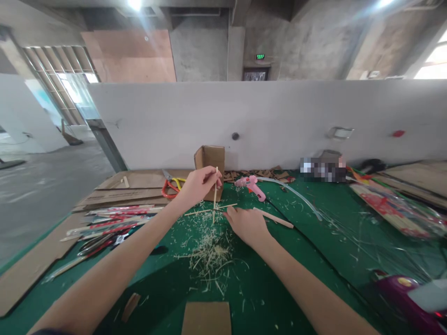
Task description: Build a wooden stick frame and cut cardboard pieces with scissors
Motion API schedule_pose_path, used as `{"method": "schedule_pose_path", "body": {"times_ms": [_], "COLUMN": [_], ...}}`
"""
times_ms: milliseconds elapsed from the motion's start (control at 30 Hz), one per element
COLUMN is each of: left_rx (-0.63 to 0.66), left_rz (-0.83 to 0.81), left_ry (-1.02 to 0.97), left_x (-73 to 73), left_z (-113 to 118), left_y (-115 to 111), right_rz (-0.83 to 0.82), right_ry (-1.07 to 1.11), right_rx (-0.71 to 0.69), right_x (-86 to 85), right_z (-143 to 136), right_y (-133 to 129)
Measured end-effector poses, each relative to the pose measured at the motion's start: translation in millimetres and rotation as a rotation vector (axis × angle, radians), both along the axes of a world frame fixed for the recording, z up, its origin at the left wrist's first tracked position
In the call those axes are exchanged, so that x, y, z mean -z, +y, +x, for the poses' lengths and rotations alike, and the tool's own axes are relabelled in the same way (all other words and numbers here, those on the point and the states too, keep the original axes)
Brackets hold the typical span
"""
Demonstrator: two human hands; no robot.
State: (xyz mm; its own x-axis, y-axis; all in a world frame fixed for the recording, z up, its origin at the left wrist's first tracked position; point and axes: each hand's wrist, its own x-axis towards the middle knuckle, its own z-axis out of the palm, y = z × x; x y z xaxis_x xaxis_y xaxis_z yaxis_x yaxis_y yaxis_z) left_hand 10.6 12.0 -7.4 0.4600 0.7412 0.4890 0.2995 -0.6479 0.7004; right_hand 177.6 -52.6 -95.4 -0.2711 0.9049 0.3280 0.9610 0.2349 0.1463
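Note:
My left hand (203,182) is closed in a pinch around the upper part of a thin wooden stick (214,200), which stands nearly upright. Low on that stick, other thin sticks (197,213) cross it close to the green tabletop. My right hand (247,225) is low over the table, its fingers closed at the crossing on the end of a thin stick; the exact grip is partly hidden. Below the hands lies a pile of pale wood shavings (211,251). A thicker wooden rod (275,218) rests just beyond my right hand.
A pink glue gun (256,188) with a black cord lies at the right. Scissors (169,187) and a folded cardboard piece (213,156) stand behind my left hand. Wrapped stick bundles (115,221) lie left, cardboard (206,318) in front, and a purple device (401,295) lower right.

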Motion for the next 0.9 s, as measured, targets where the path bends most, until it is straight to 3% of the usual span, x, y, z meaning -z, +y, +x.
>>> {"method": "schedule_pose_path", "body": {"times_ms": [200, 400, 600, 900], "left_rx": [-0.017, -0.019, -0.002, 0.009], "left_rz": [-0.025, -0.003, -0.015, -0.019], "left_ry": [-0.008, -0.005, -0.013, -0.013], "left_x": [0.5, 3.2, 2.4, 0.3], "left_z": [0, 1, 0, 0], "left_y": [1, 3, 4, 0], "right_rz": [-0.088, 0.038, 0.022, 0.119], "right_ry": [-0.043, 0.052, 0.062, 0.015], "right_rx": [-0.073, -0.037, -0.228, -0.133], "right_x": [4.9, -3.1, -2.5, 1.6], "right_z": [-2, 0, 11, 19], "right_y": [2, -1, -2, 0]}}
